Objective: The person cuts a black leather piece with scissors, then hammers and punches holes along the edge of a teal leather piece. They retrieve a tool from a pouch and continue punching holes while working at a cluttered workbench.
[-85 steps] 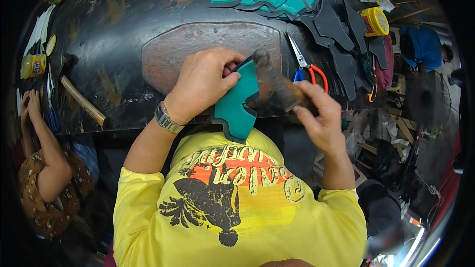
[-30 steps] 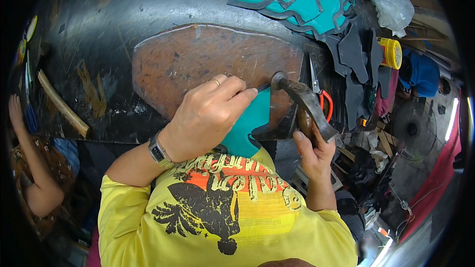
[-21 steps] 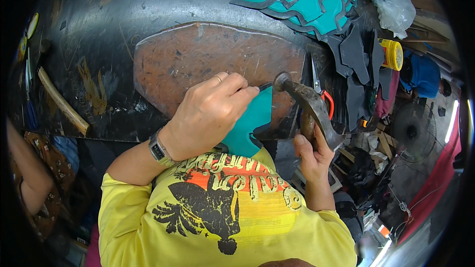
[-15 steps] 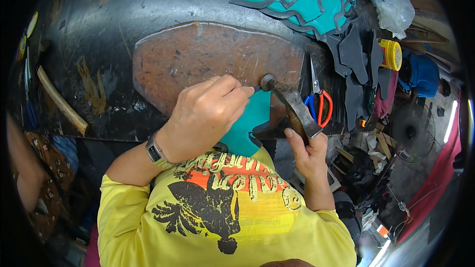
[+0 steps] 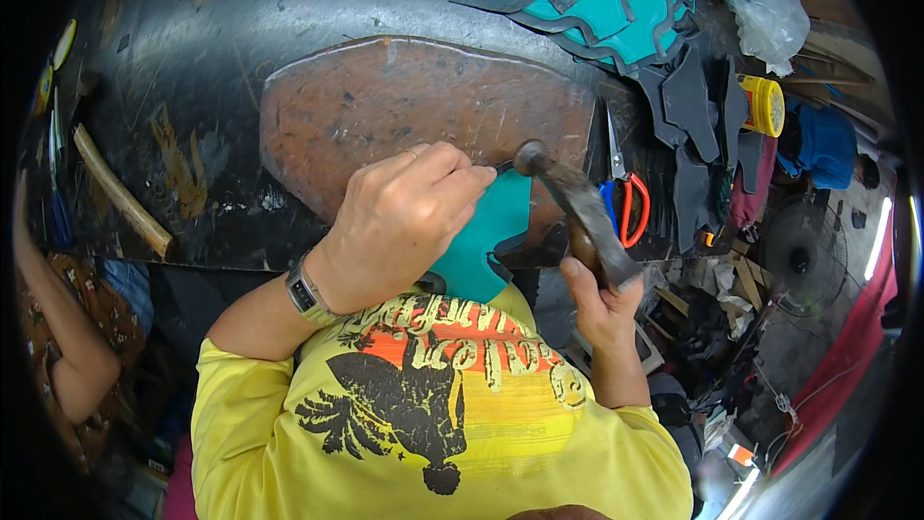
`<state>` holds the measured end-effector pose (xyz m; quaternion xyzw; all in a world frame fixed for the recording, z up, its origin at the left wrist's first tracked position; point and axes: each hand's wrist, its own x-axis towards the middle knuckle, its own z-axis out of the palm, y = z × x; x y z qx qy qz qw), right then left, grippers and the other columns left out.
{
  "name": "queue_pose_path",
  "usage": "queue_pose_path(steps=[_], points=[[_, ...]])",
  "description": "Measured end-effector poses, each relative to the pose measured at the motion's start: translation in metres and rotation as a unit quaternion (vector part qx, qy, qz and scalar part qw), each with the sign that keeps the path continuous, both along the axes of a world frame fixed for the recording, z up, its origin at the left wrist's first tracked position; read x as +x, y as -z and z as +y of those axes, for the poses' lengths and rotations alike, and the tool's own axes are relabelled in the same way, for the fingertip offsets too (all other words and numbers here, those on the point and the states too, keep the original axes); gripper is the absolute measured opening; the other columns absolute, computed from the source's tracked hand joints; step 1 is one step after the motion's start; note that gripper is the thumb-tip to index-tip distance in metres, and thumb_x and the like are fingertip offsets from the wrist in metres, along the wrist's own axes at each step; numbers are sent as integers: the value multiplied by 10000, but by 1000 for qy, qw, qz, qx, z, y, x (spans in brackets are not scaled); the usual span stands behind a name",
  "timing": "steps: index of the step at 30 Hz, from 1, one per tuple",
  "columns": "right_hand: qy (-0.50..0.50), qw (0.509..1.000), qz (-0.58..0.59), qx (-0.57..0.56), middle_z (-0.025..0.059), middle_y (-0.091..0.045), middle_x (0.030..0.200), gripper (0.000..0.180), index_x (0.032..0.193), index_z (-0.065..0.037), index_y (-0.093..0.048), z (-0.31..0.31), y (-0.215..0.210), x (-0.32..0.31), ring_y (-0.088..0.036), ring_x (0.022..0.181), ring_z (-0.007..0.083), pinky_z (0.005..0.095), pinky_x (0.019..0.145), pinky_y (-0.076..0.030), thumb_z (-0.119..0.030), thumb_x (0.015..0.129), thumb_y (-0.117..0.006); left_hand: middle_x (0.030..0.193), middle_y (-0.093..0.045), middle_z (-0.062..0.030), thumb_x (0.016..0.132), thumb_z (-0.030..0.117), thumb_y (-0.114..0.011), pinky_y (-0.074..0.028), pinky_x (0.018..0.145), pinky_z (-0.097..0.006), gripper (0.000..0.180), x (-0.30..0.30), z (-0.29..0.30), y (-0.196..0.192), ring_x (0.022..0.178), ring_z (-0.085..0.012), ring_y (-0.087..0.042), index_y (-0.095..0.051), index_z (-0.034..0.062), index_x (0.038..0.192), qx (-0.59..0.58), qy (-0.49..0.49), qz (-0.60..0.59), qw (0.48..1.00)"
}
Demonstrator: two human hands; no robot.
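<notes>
A hammer (image 5: pixel 587 200) is gripped in my right hand (image 5: pixel 606 313), its round striking face down at the far edge of a teal sheet piece (image 5: pixel 472 239). The hammer's body is slightly smeared by motion. My left hand (image 5: pixel 409 202) is closed in a pinch at the same edge of the teal piece, its fingertips close beside the hammer face. The piece lies partly on a worn brown board (image 5: pixel 414 96) and hangs over the near side toward my body. My left hand covers part of it.
Red-and-blue-handled scissors (image 5: pixel 626 202) lie right of the board. Overlapping teal pieces with dark edges (image 5: pixel 616 5), dark grey cut pieces (image 5: pixel 688 106), a yellow tub (image 5: pixel 763 106) and a clear plastic bag (image 5: pixel 760 0) sit at the far right. A curved stick (image 5: pixel 120 195) lies at left, near another person's arm (image 5: pixel 77 347).
The hammer has tilted a little, its near end and my right hand shifting slightly right. My left hand keeps its pinch. At the left, the other person's forearm has come up toward the table.
</notes>
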<state>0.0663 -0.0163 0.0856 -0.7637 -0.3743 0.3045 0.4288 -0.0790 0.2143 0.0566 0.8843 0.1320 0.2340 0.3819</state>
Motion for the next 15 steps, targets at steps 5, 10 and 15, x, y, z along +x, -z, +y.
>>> queue_pose_path(steps=[5,10,15], points=[[-26,997,-50,-49,186,-644,1411,558,1442,17,-560,6,-1,0,-699,1156,198,313,960,-525,47,903,-703,873,-668,-86,810,28,-759,-575,679,-363,189,-1,-4,0,788,-265,-701,-732,20,998,9,-9,7,1000],[-50,995,-69,-52,180,-651,1403,559,1445,7,-561,9,-12,9,-699,1165,208,308,964,-524,45,904,-697,880,-679,-86,820,45,-773,-575,678,-362,167,-5,-6,-1,786,-267,-707,-729,29,981,-9,-25,12,1000],[-13,999,-45,19,188,-665,1377,534,1436,28,-562,9,-10,2,-697,1157,200,306,962,-524,20,918,-694,887,-668,-82,816,48,-777,-574,693,-367,171,-4,-5,1,805,-269,-703,-713,37,974,-7,-18,9,1000]])
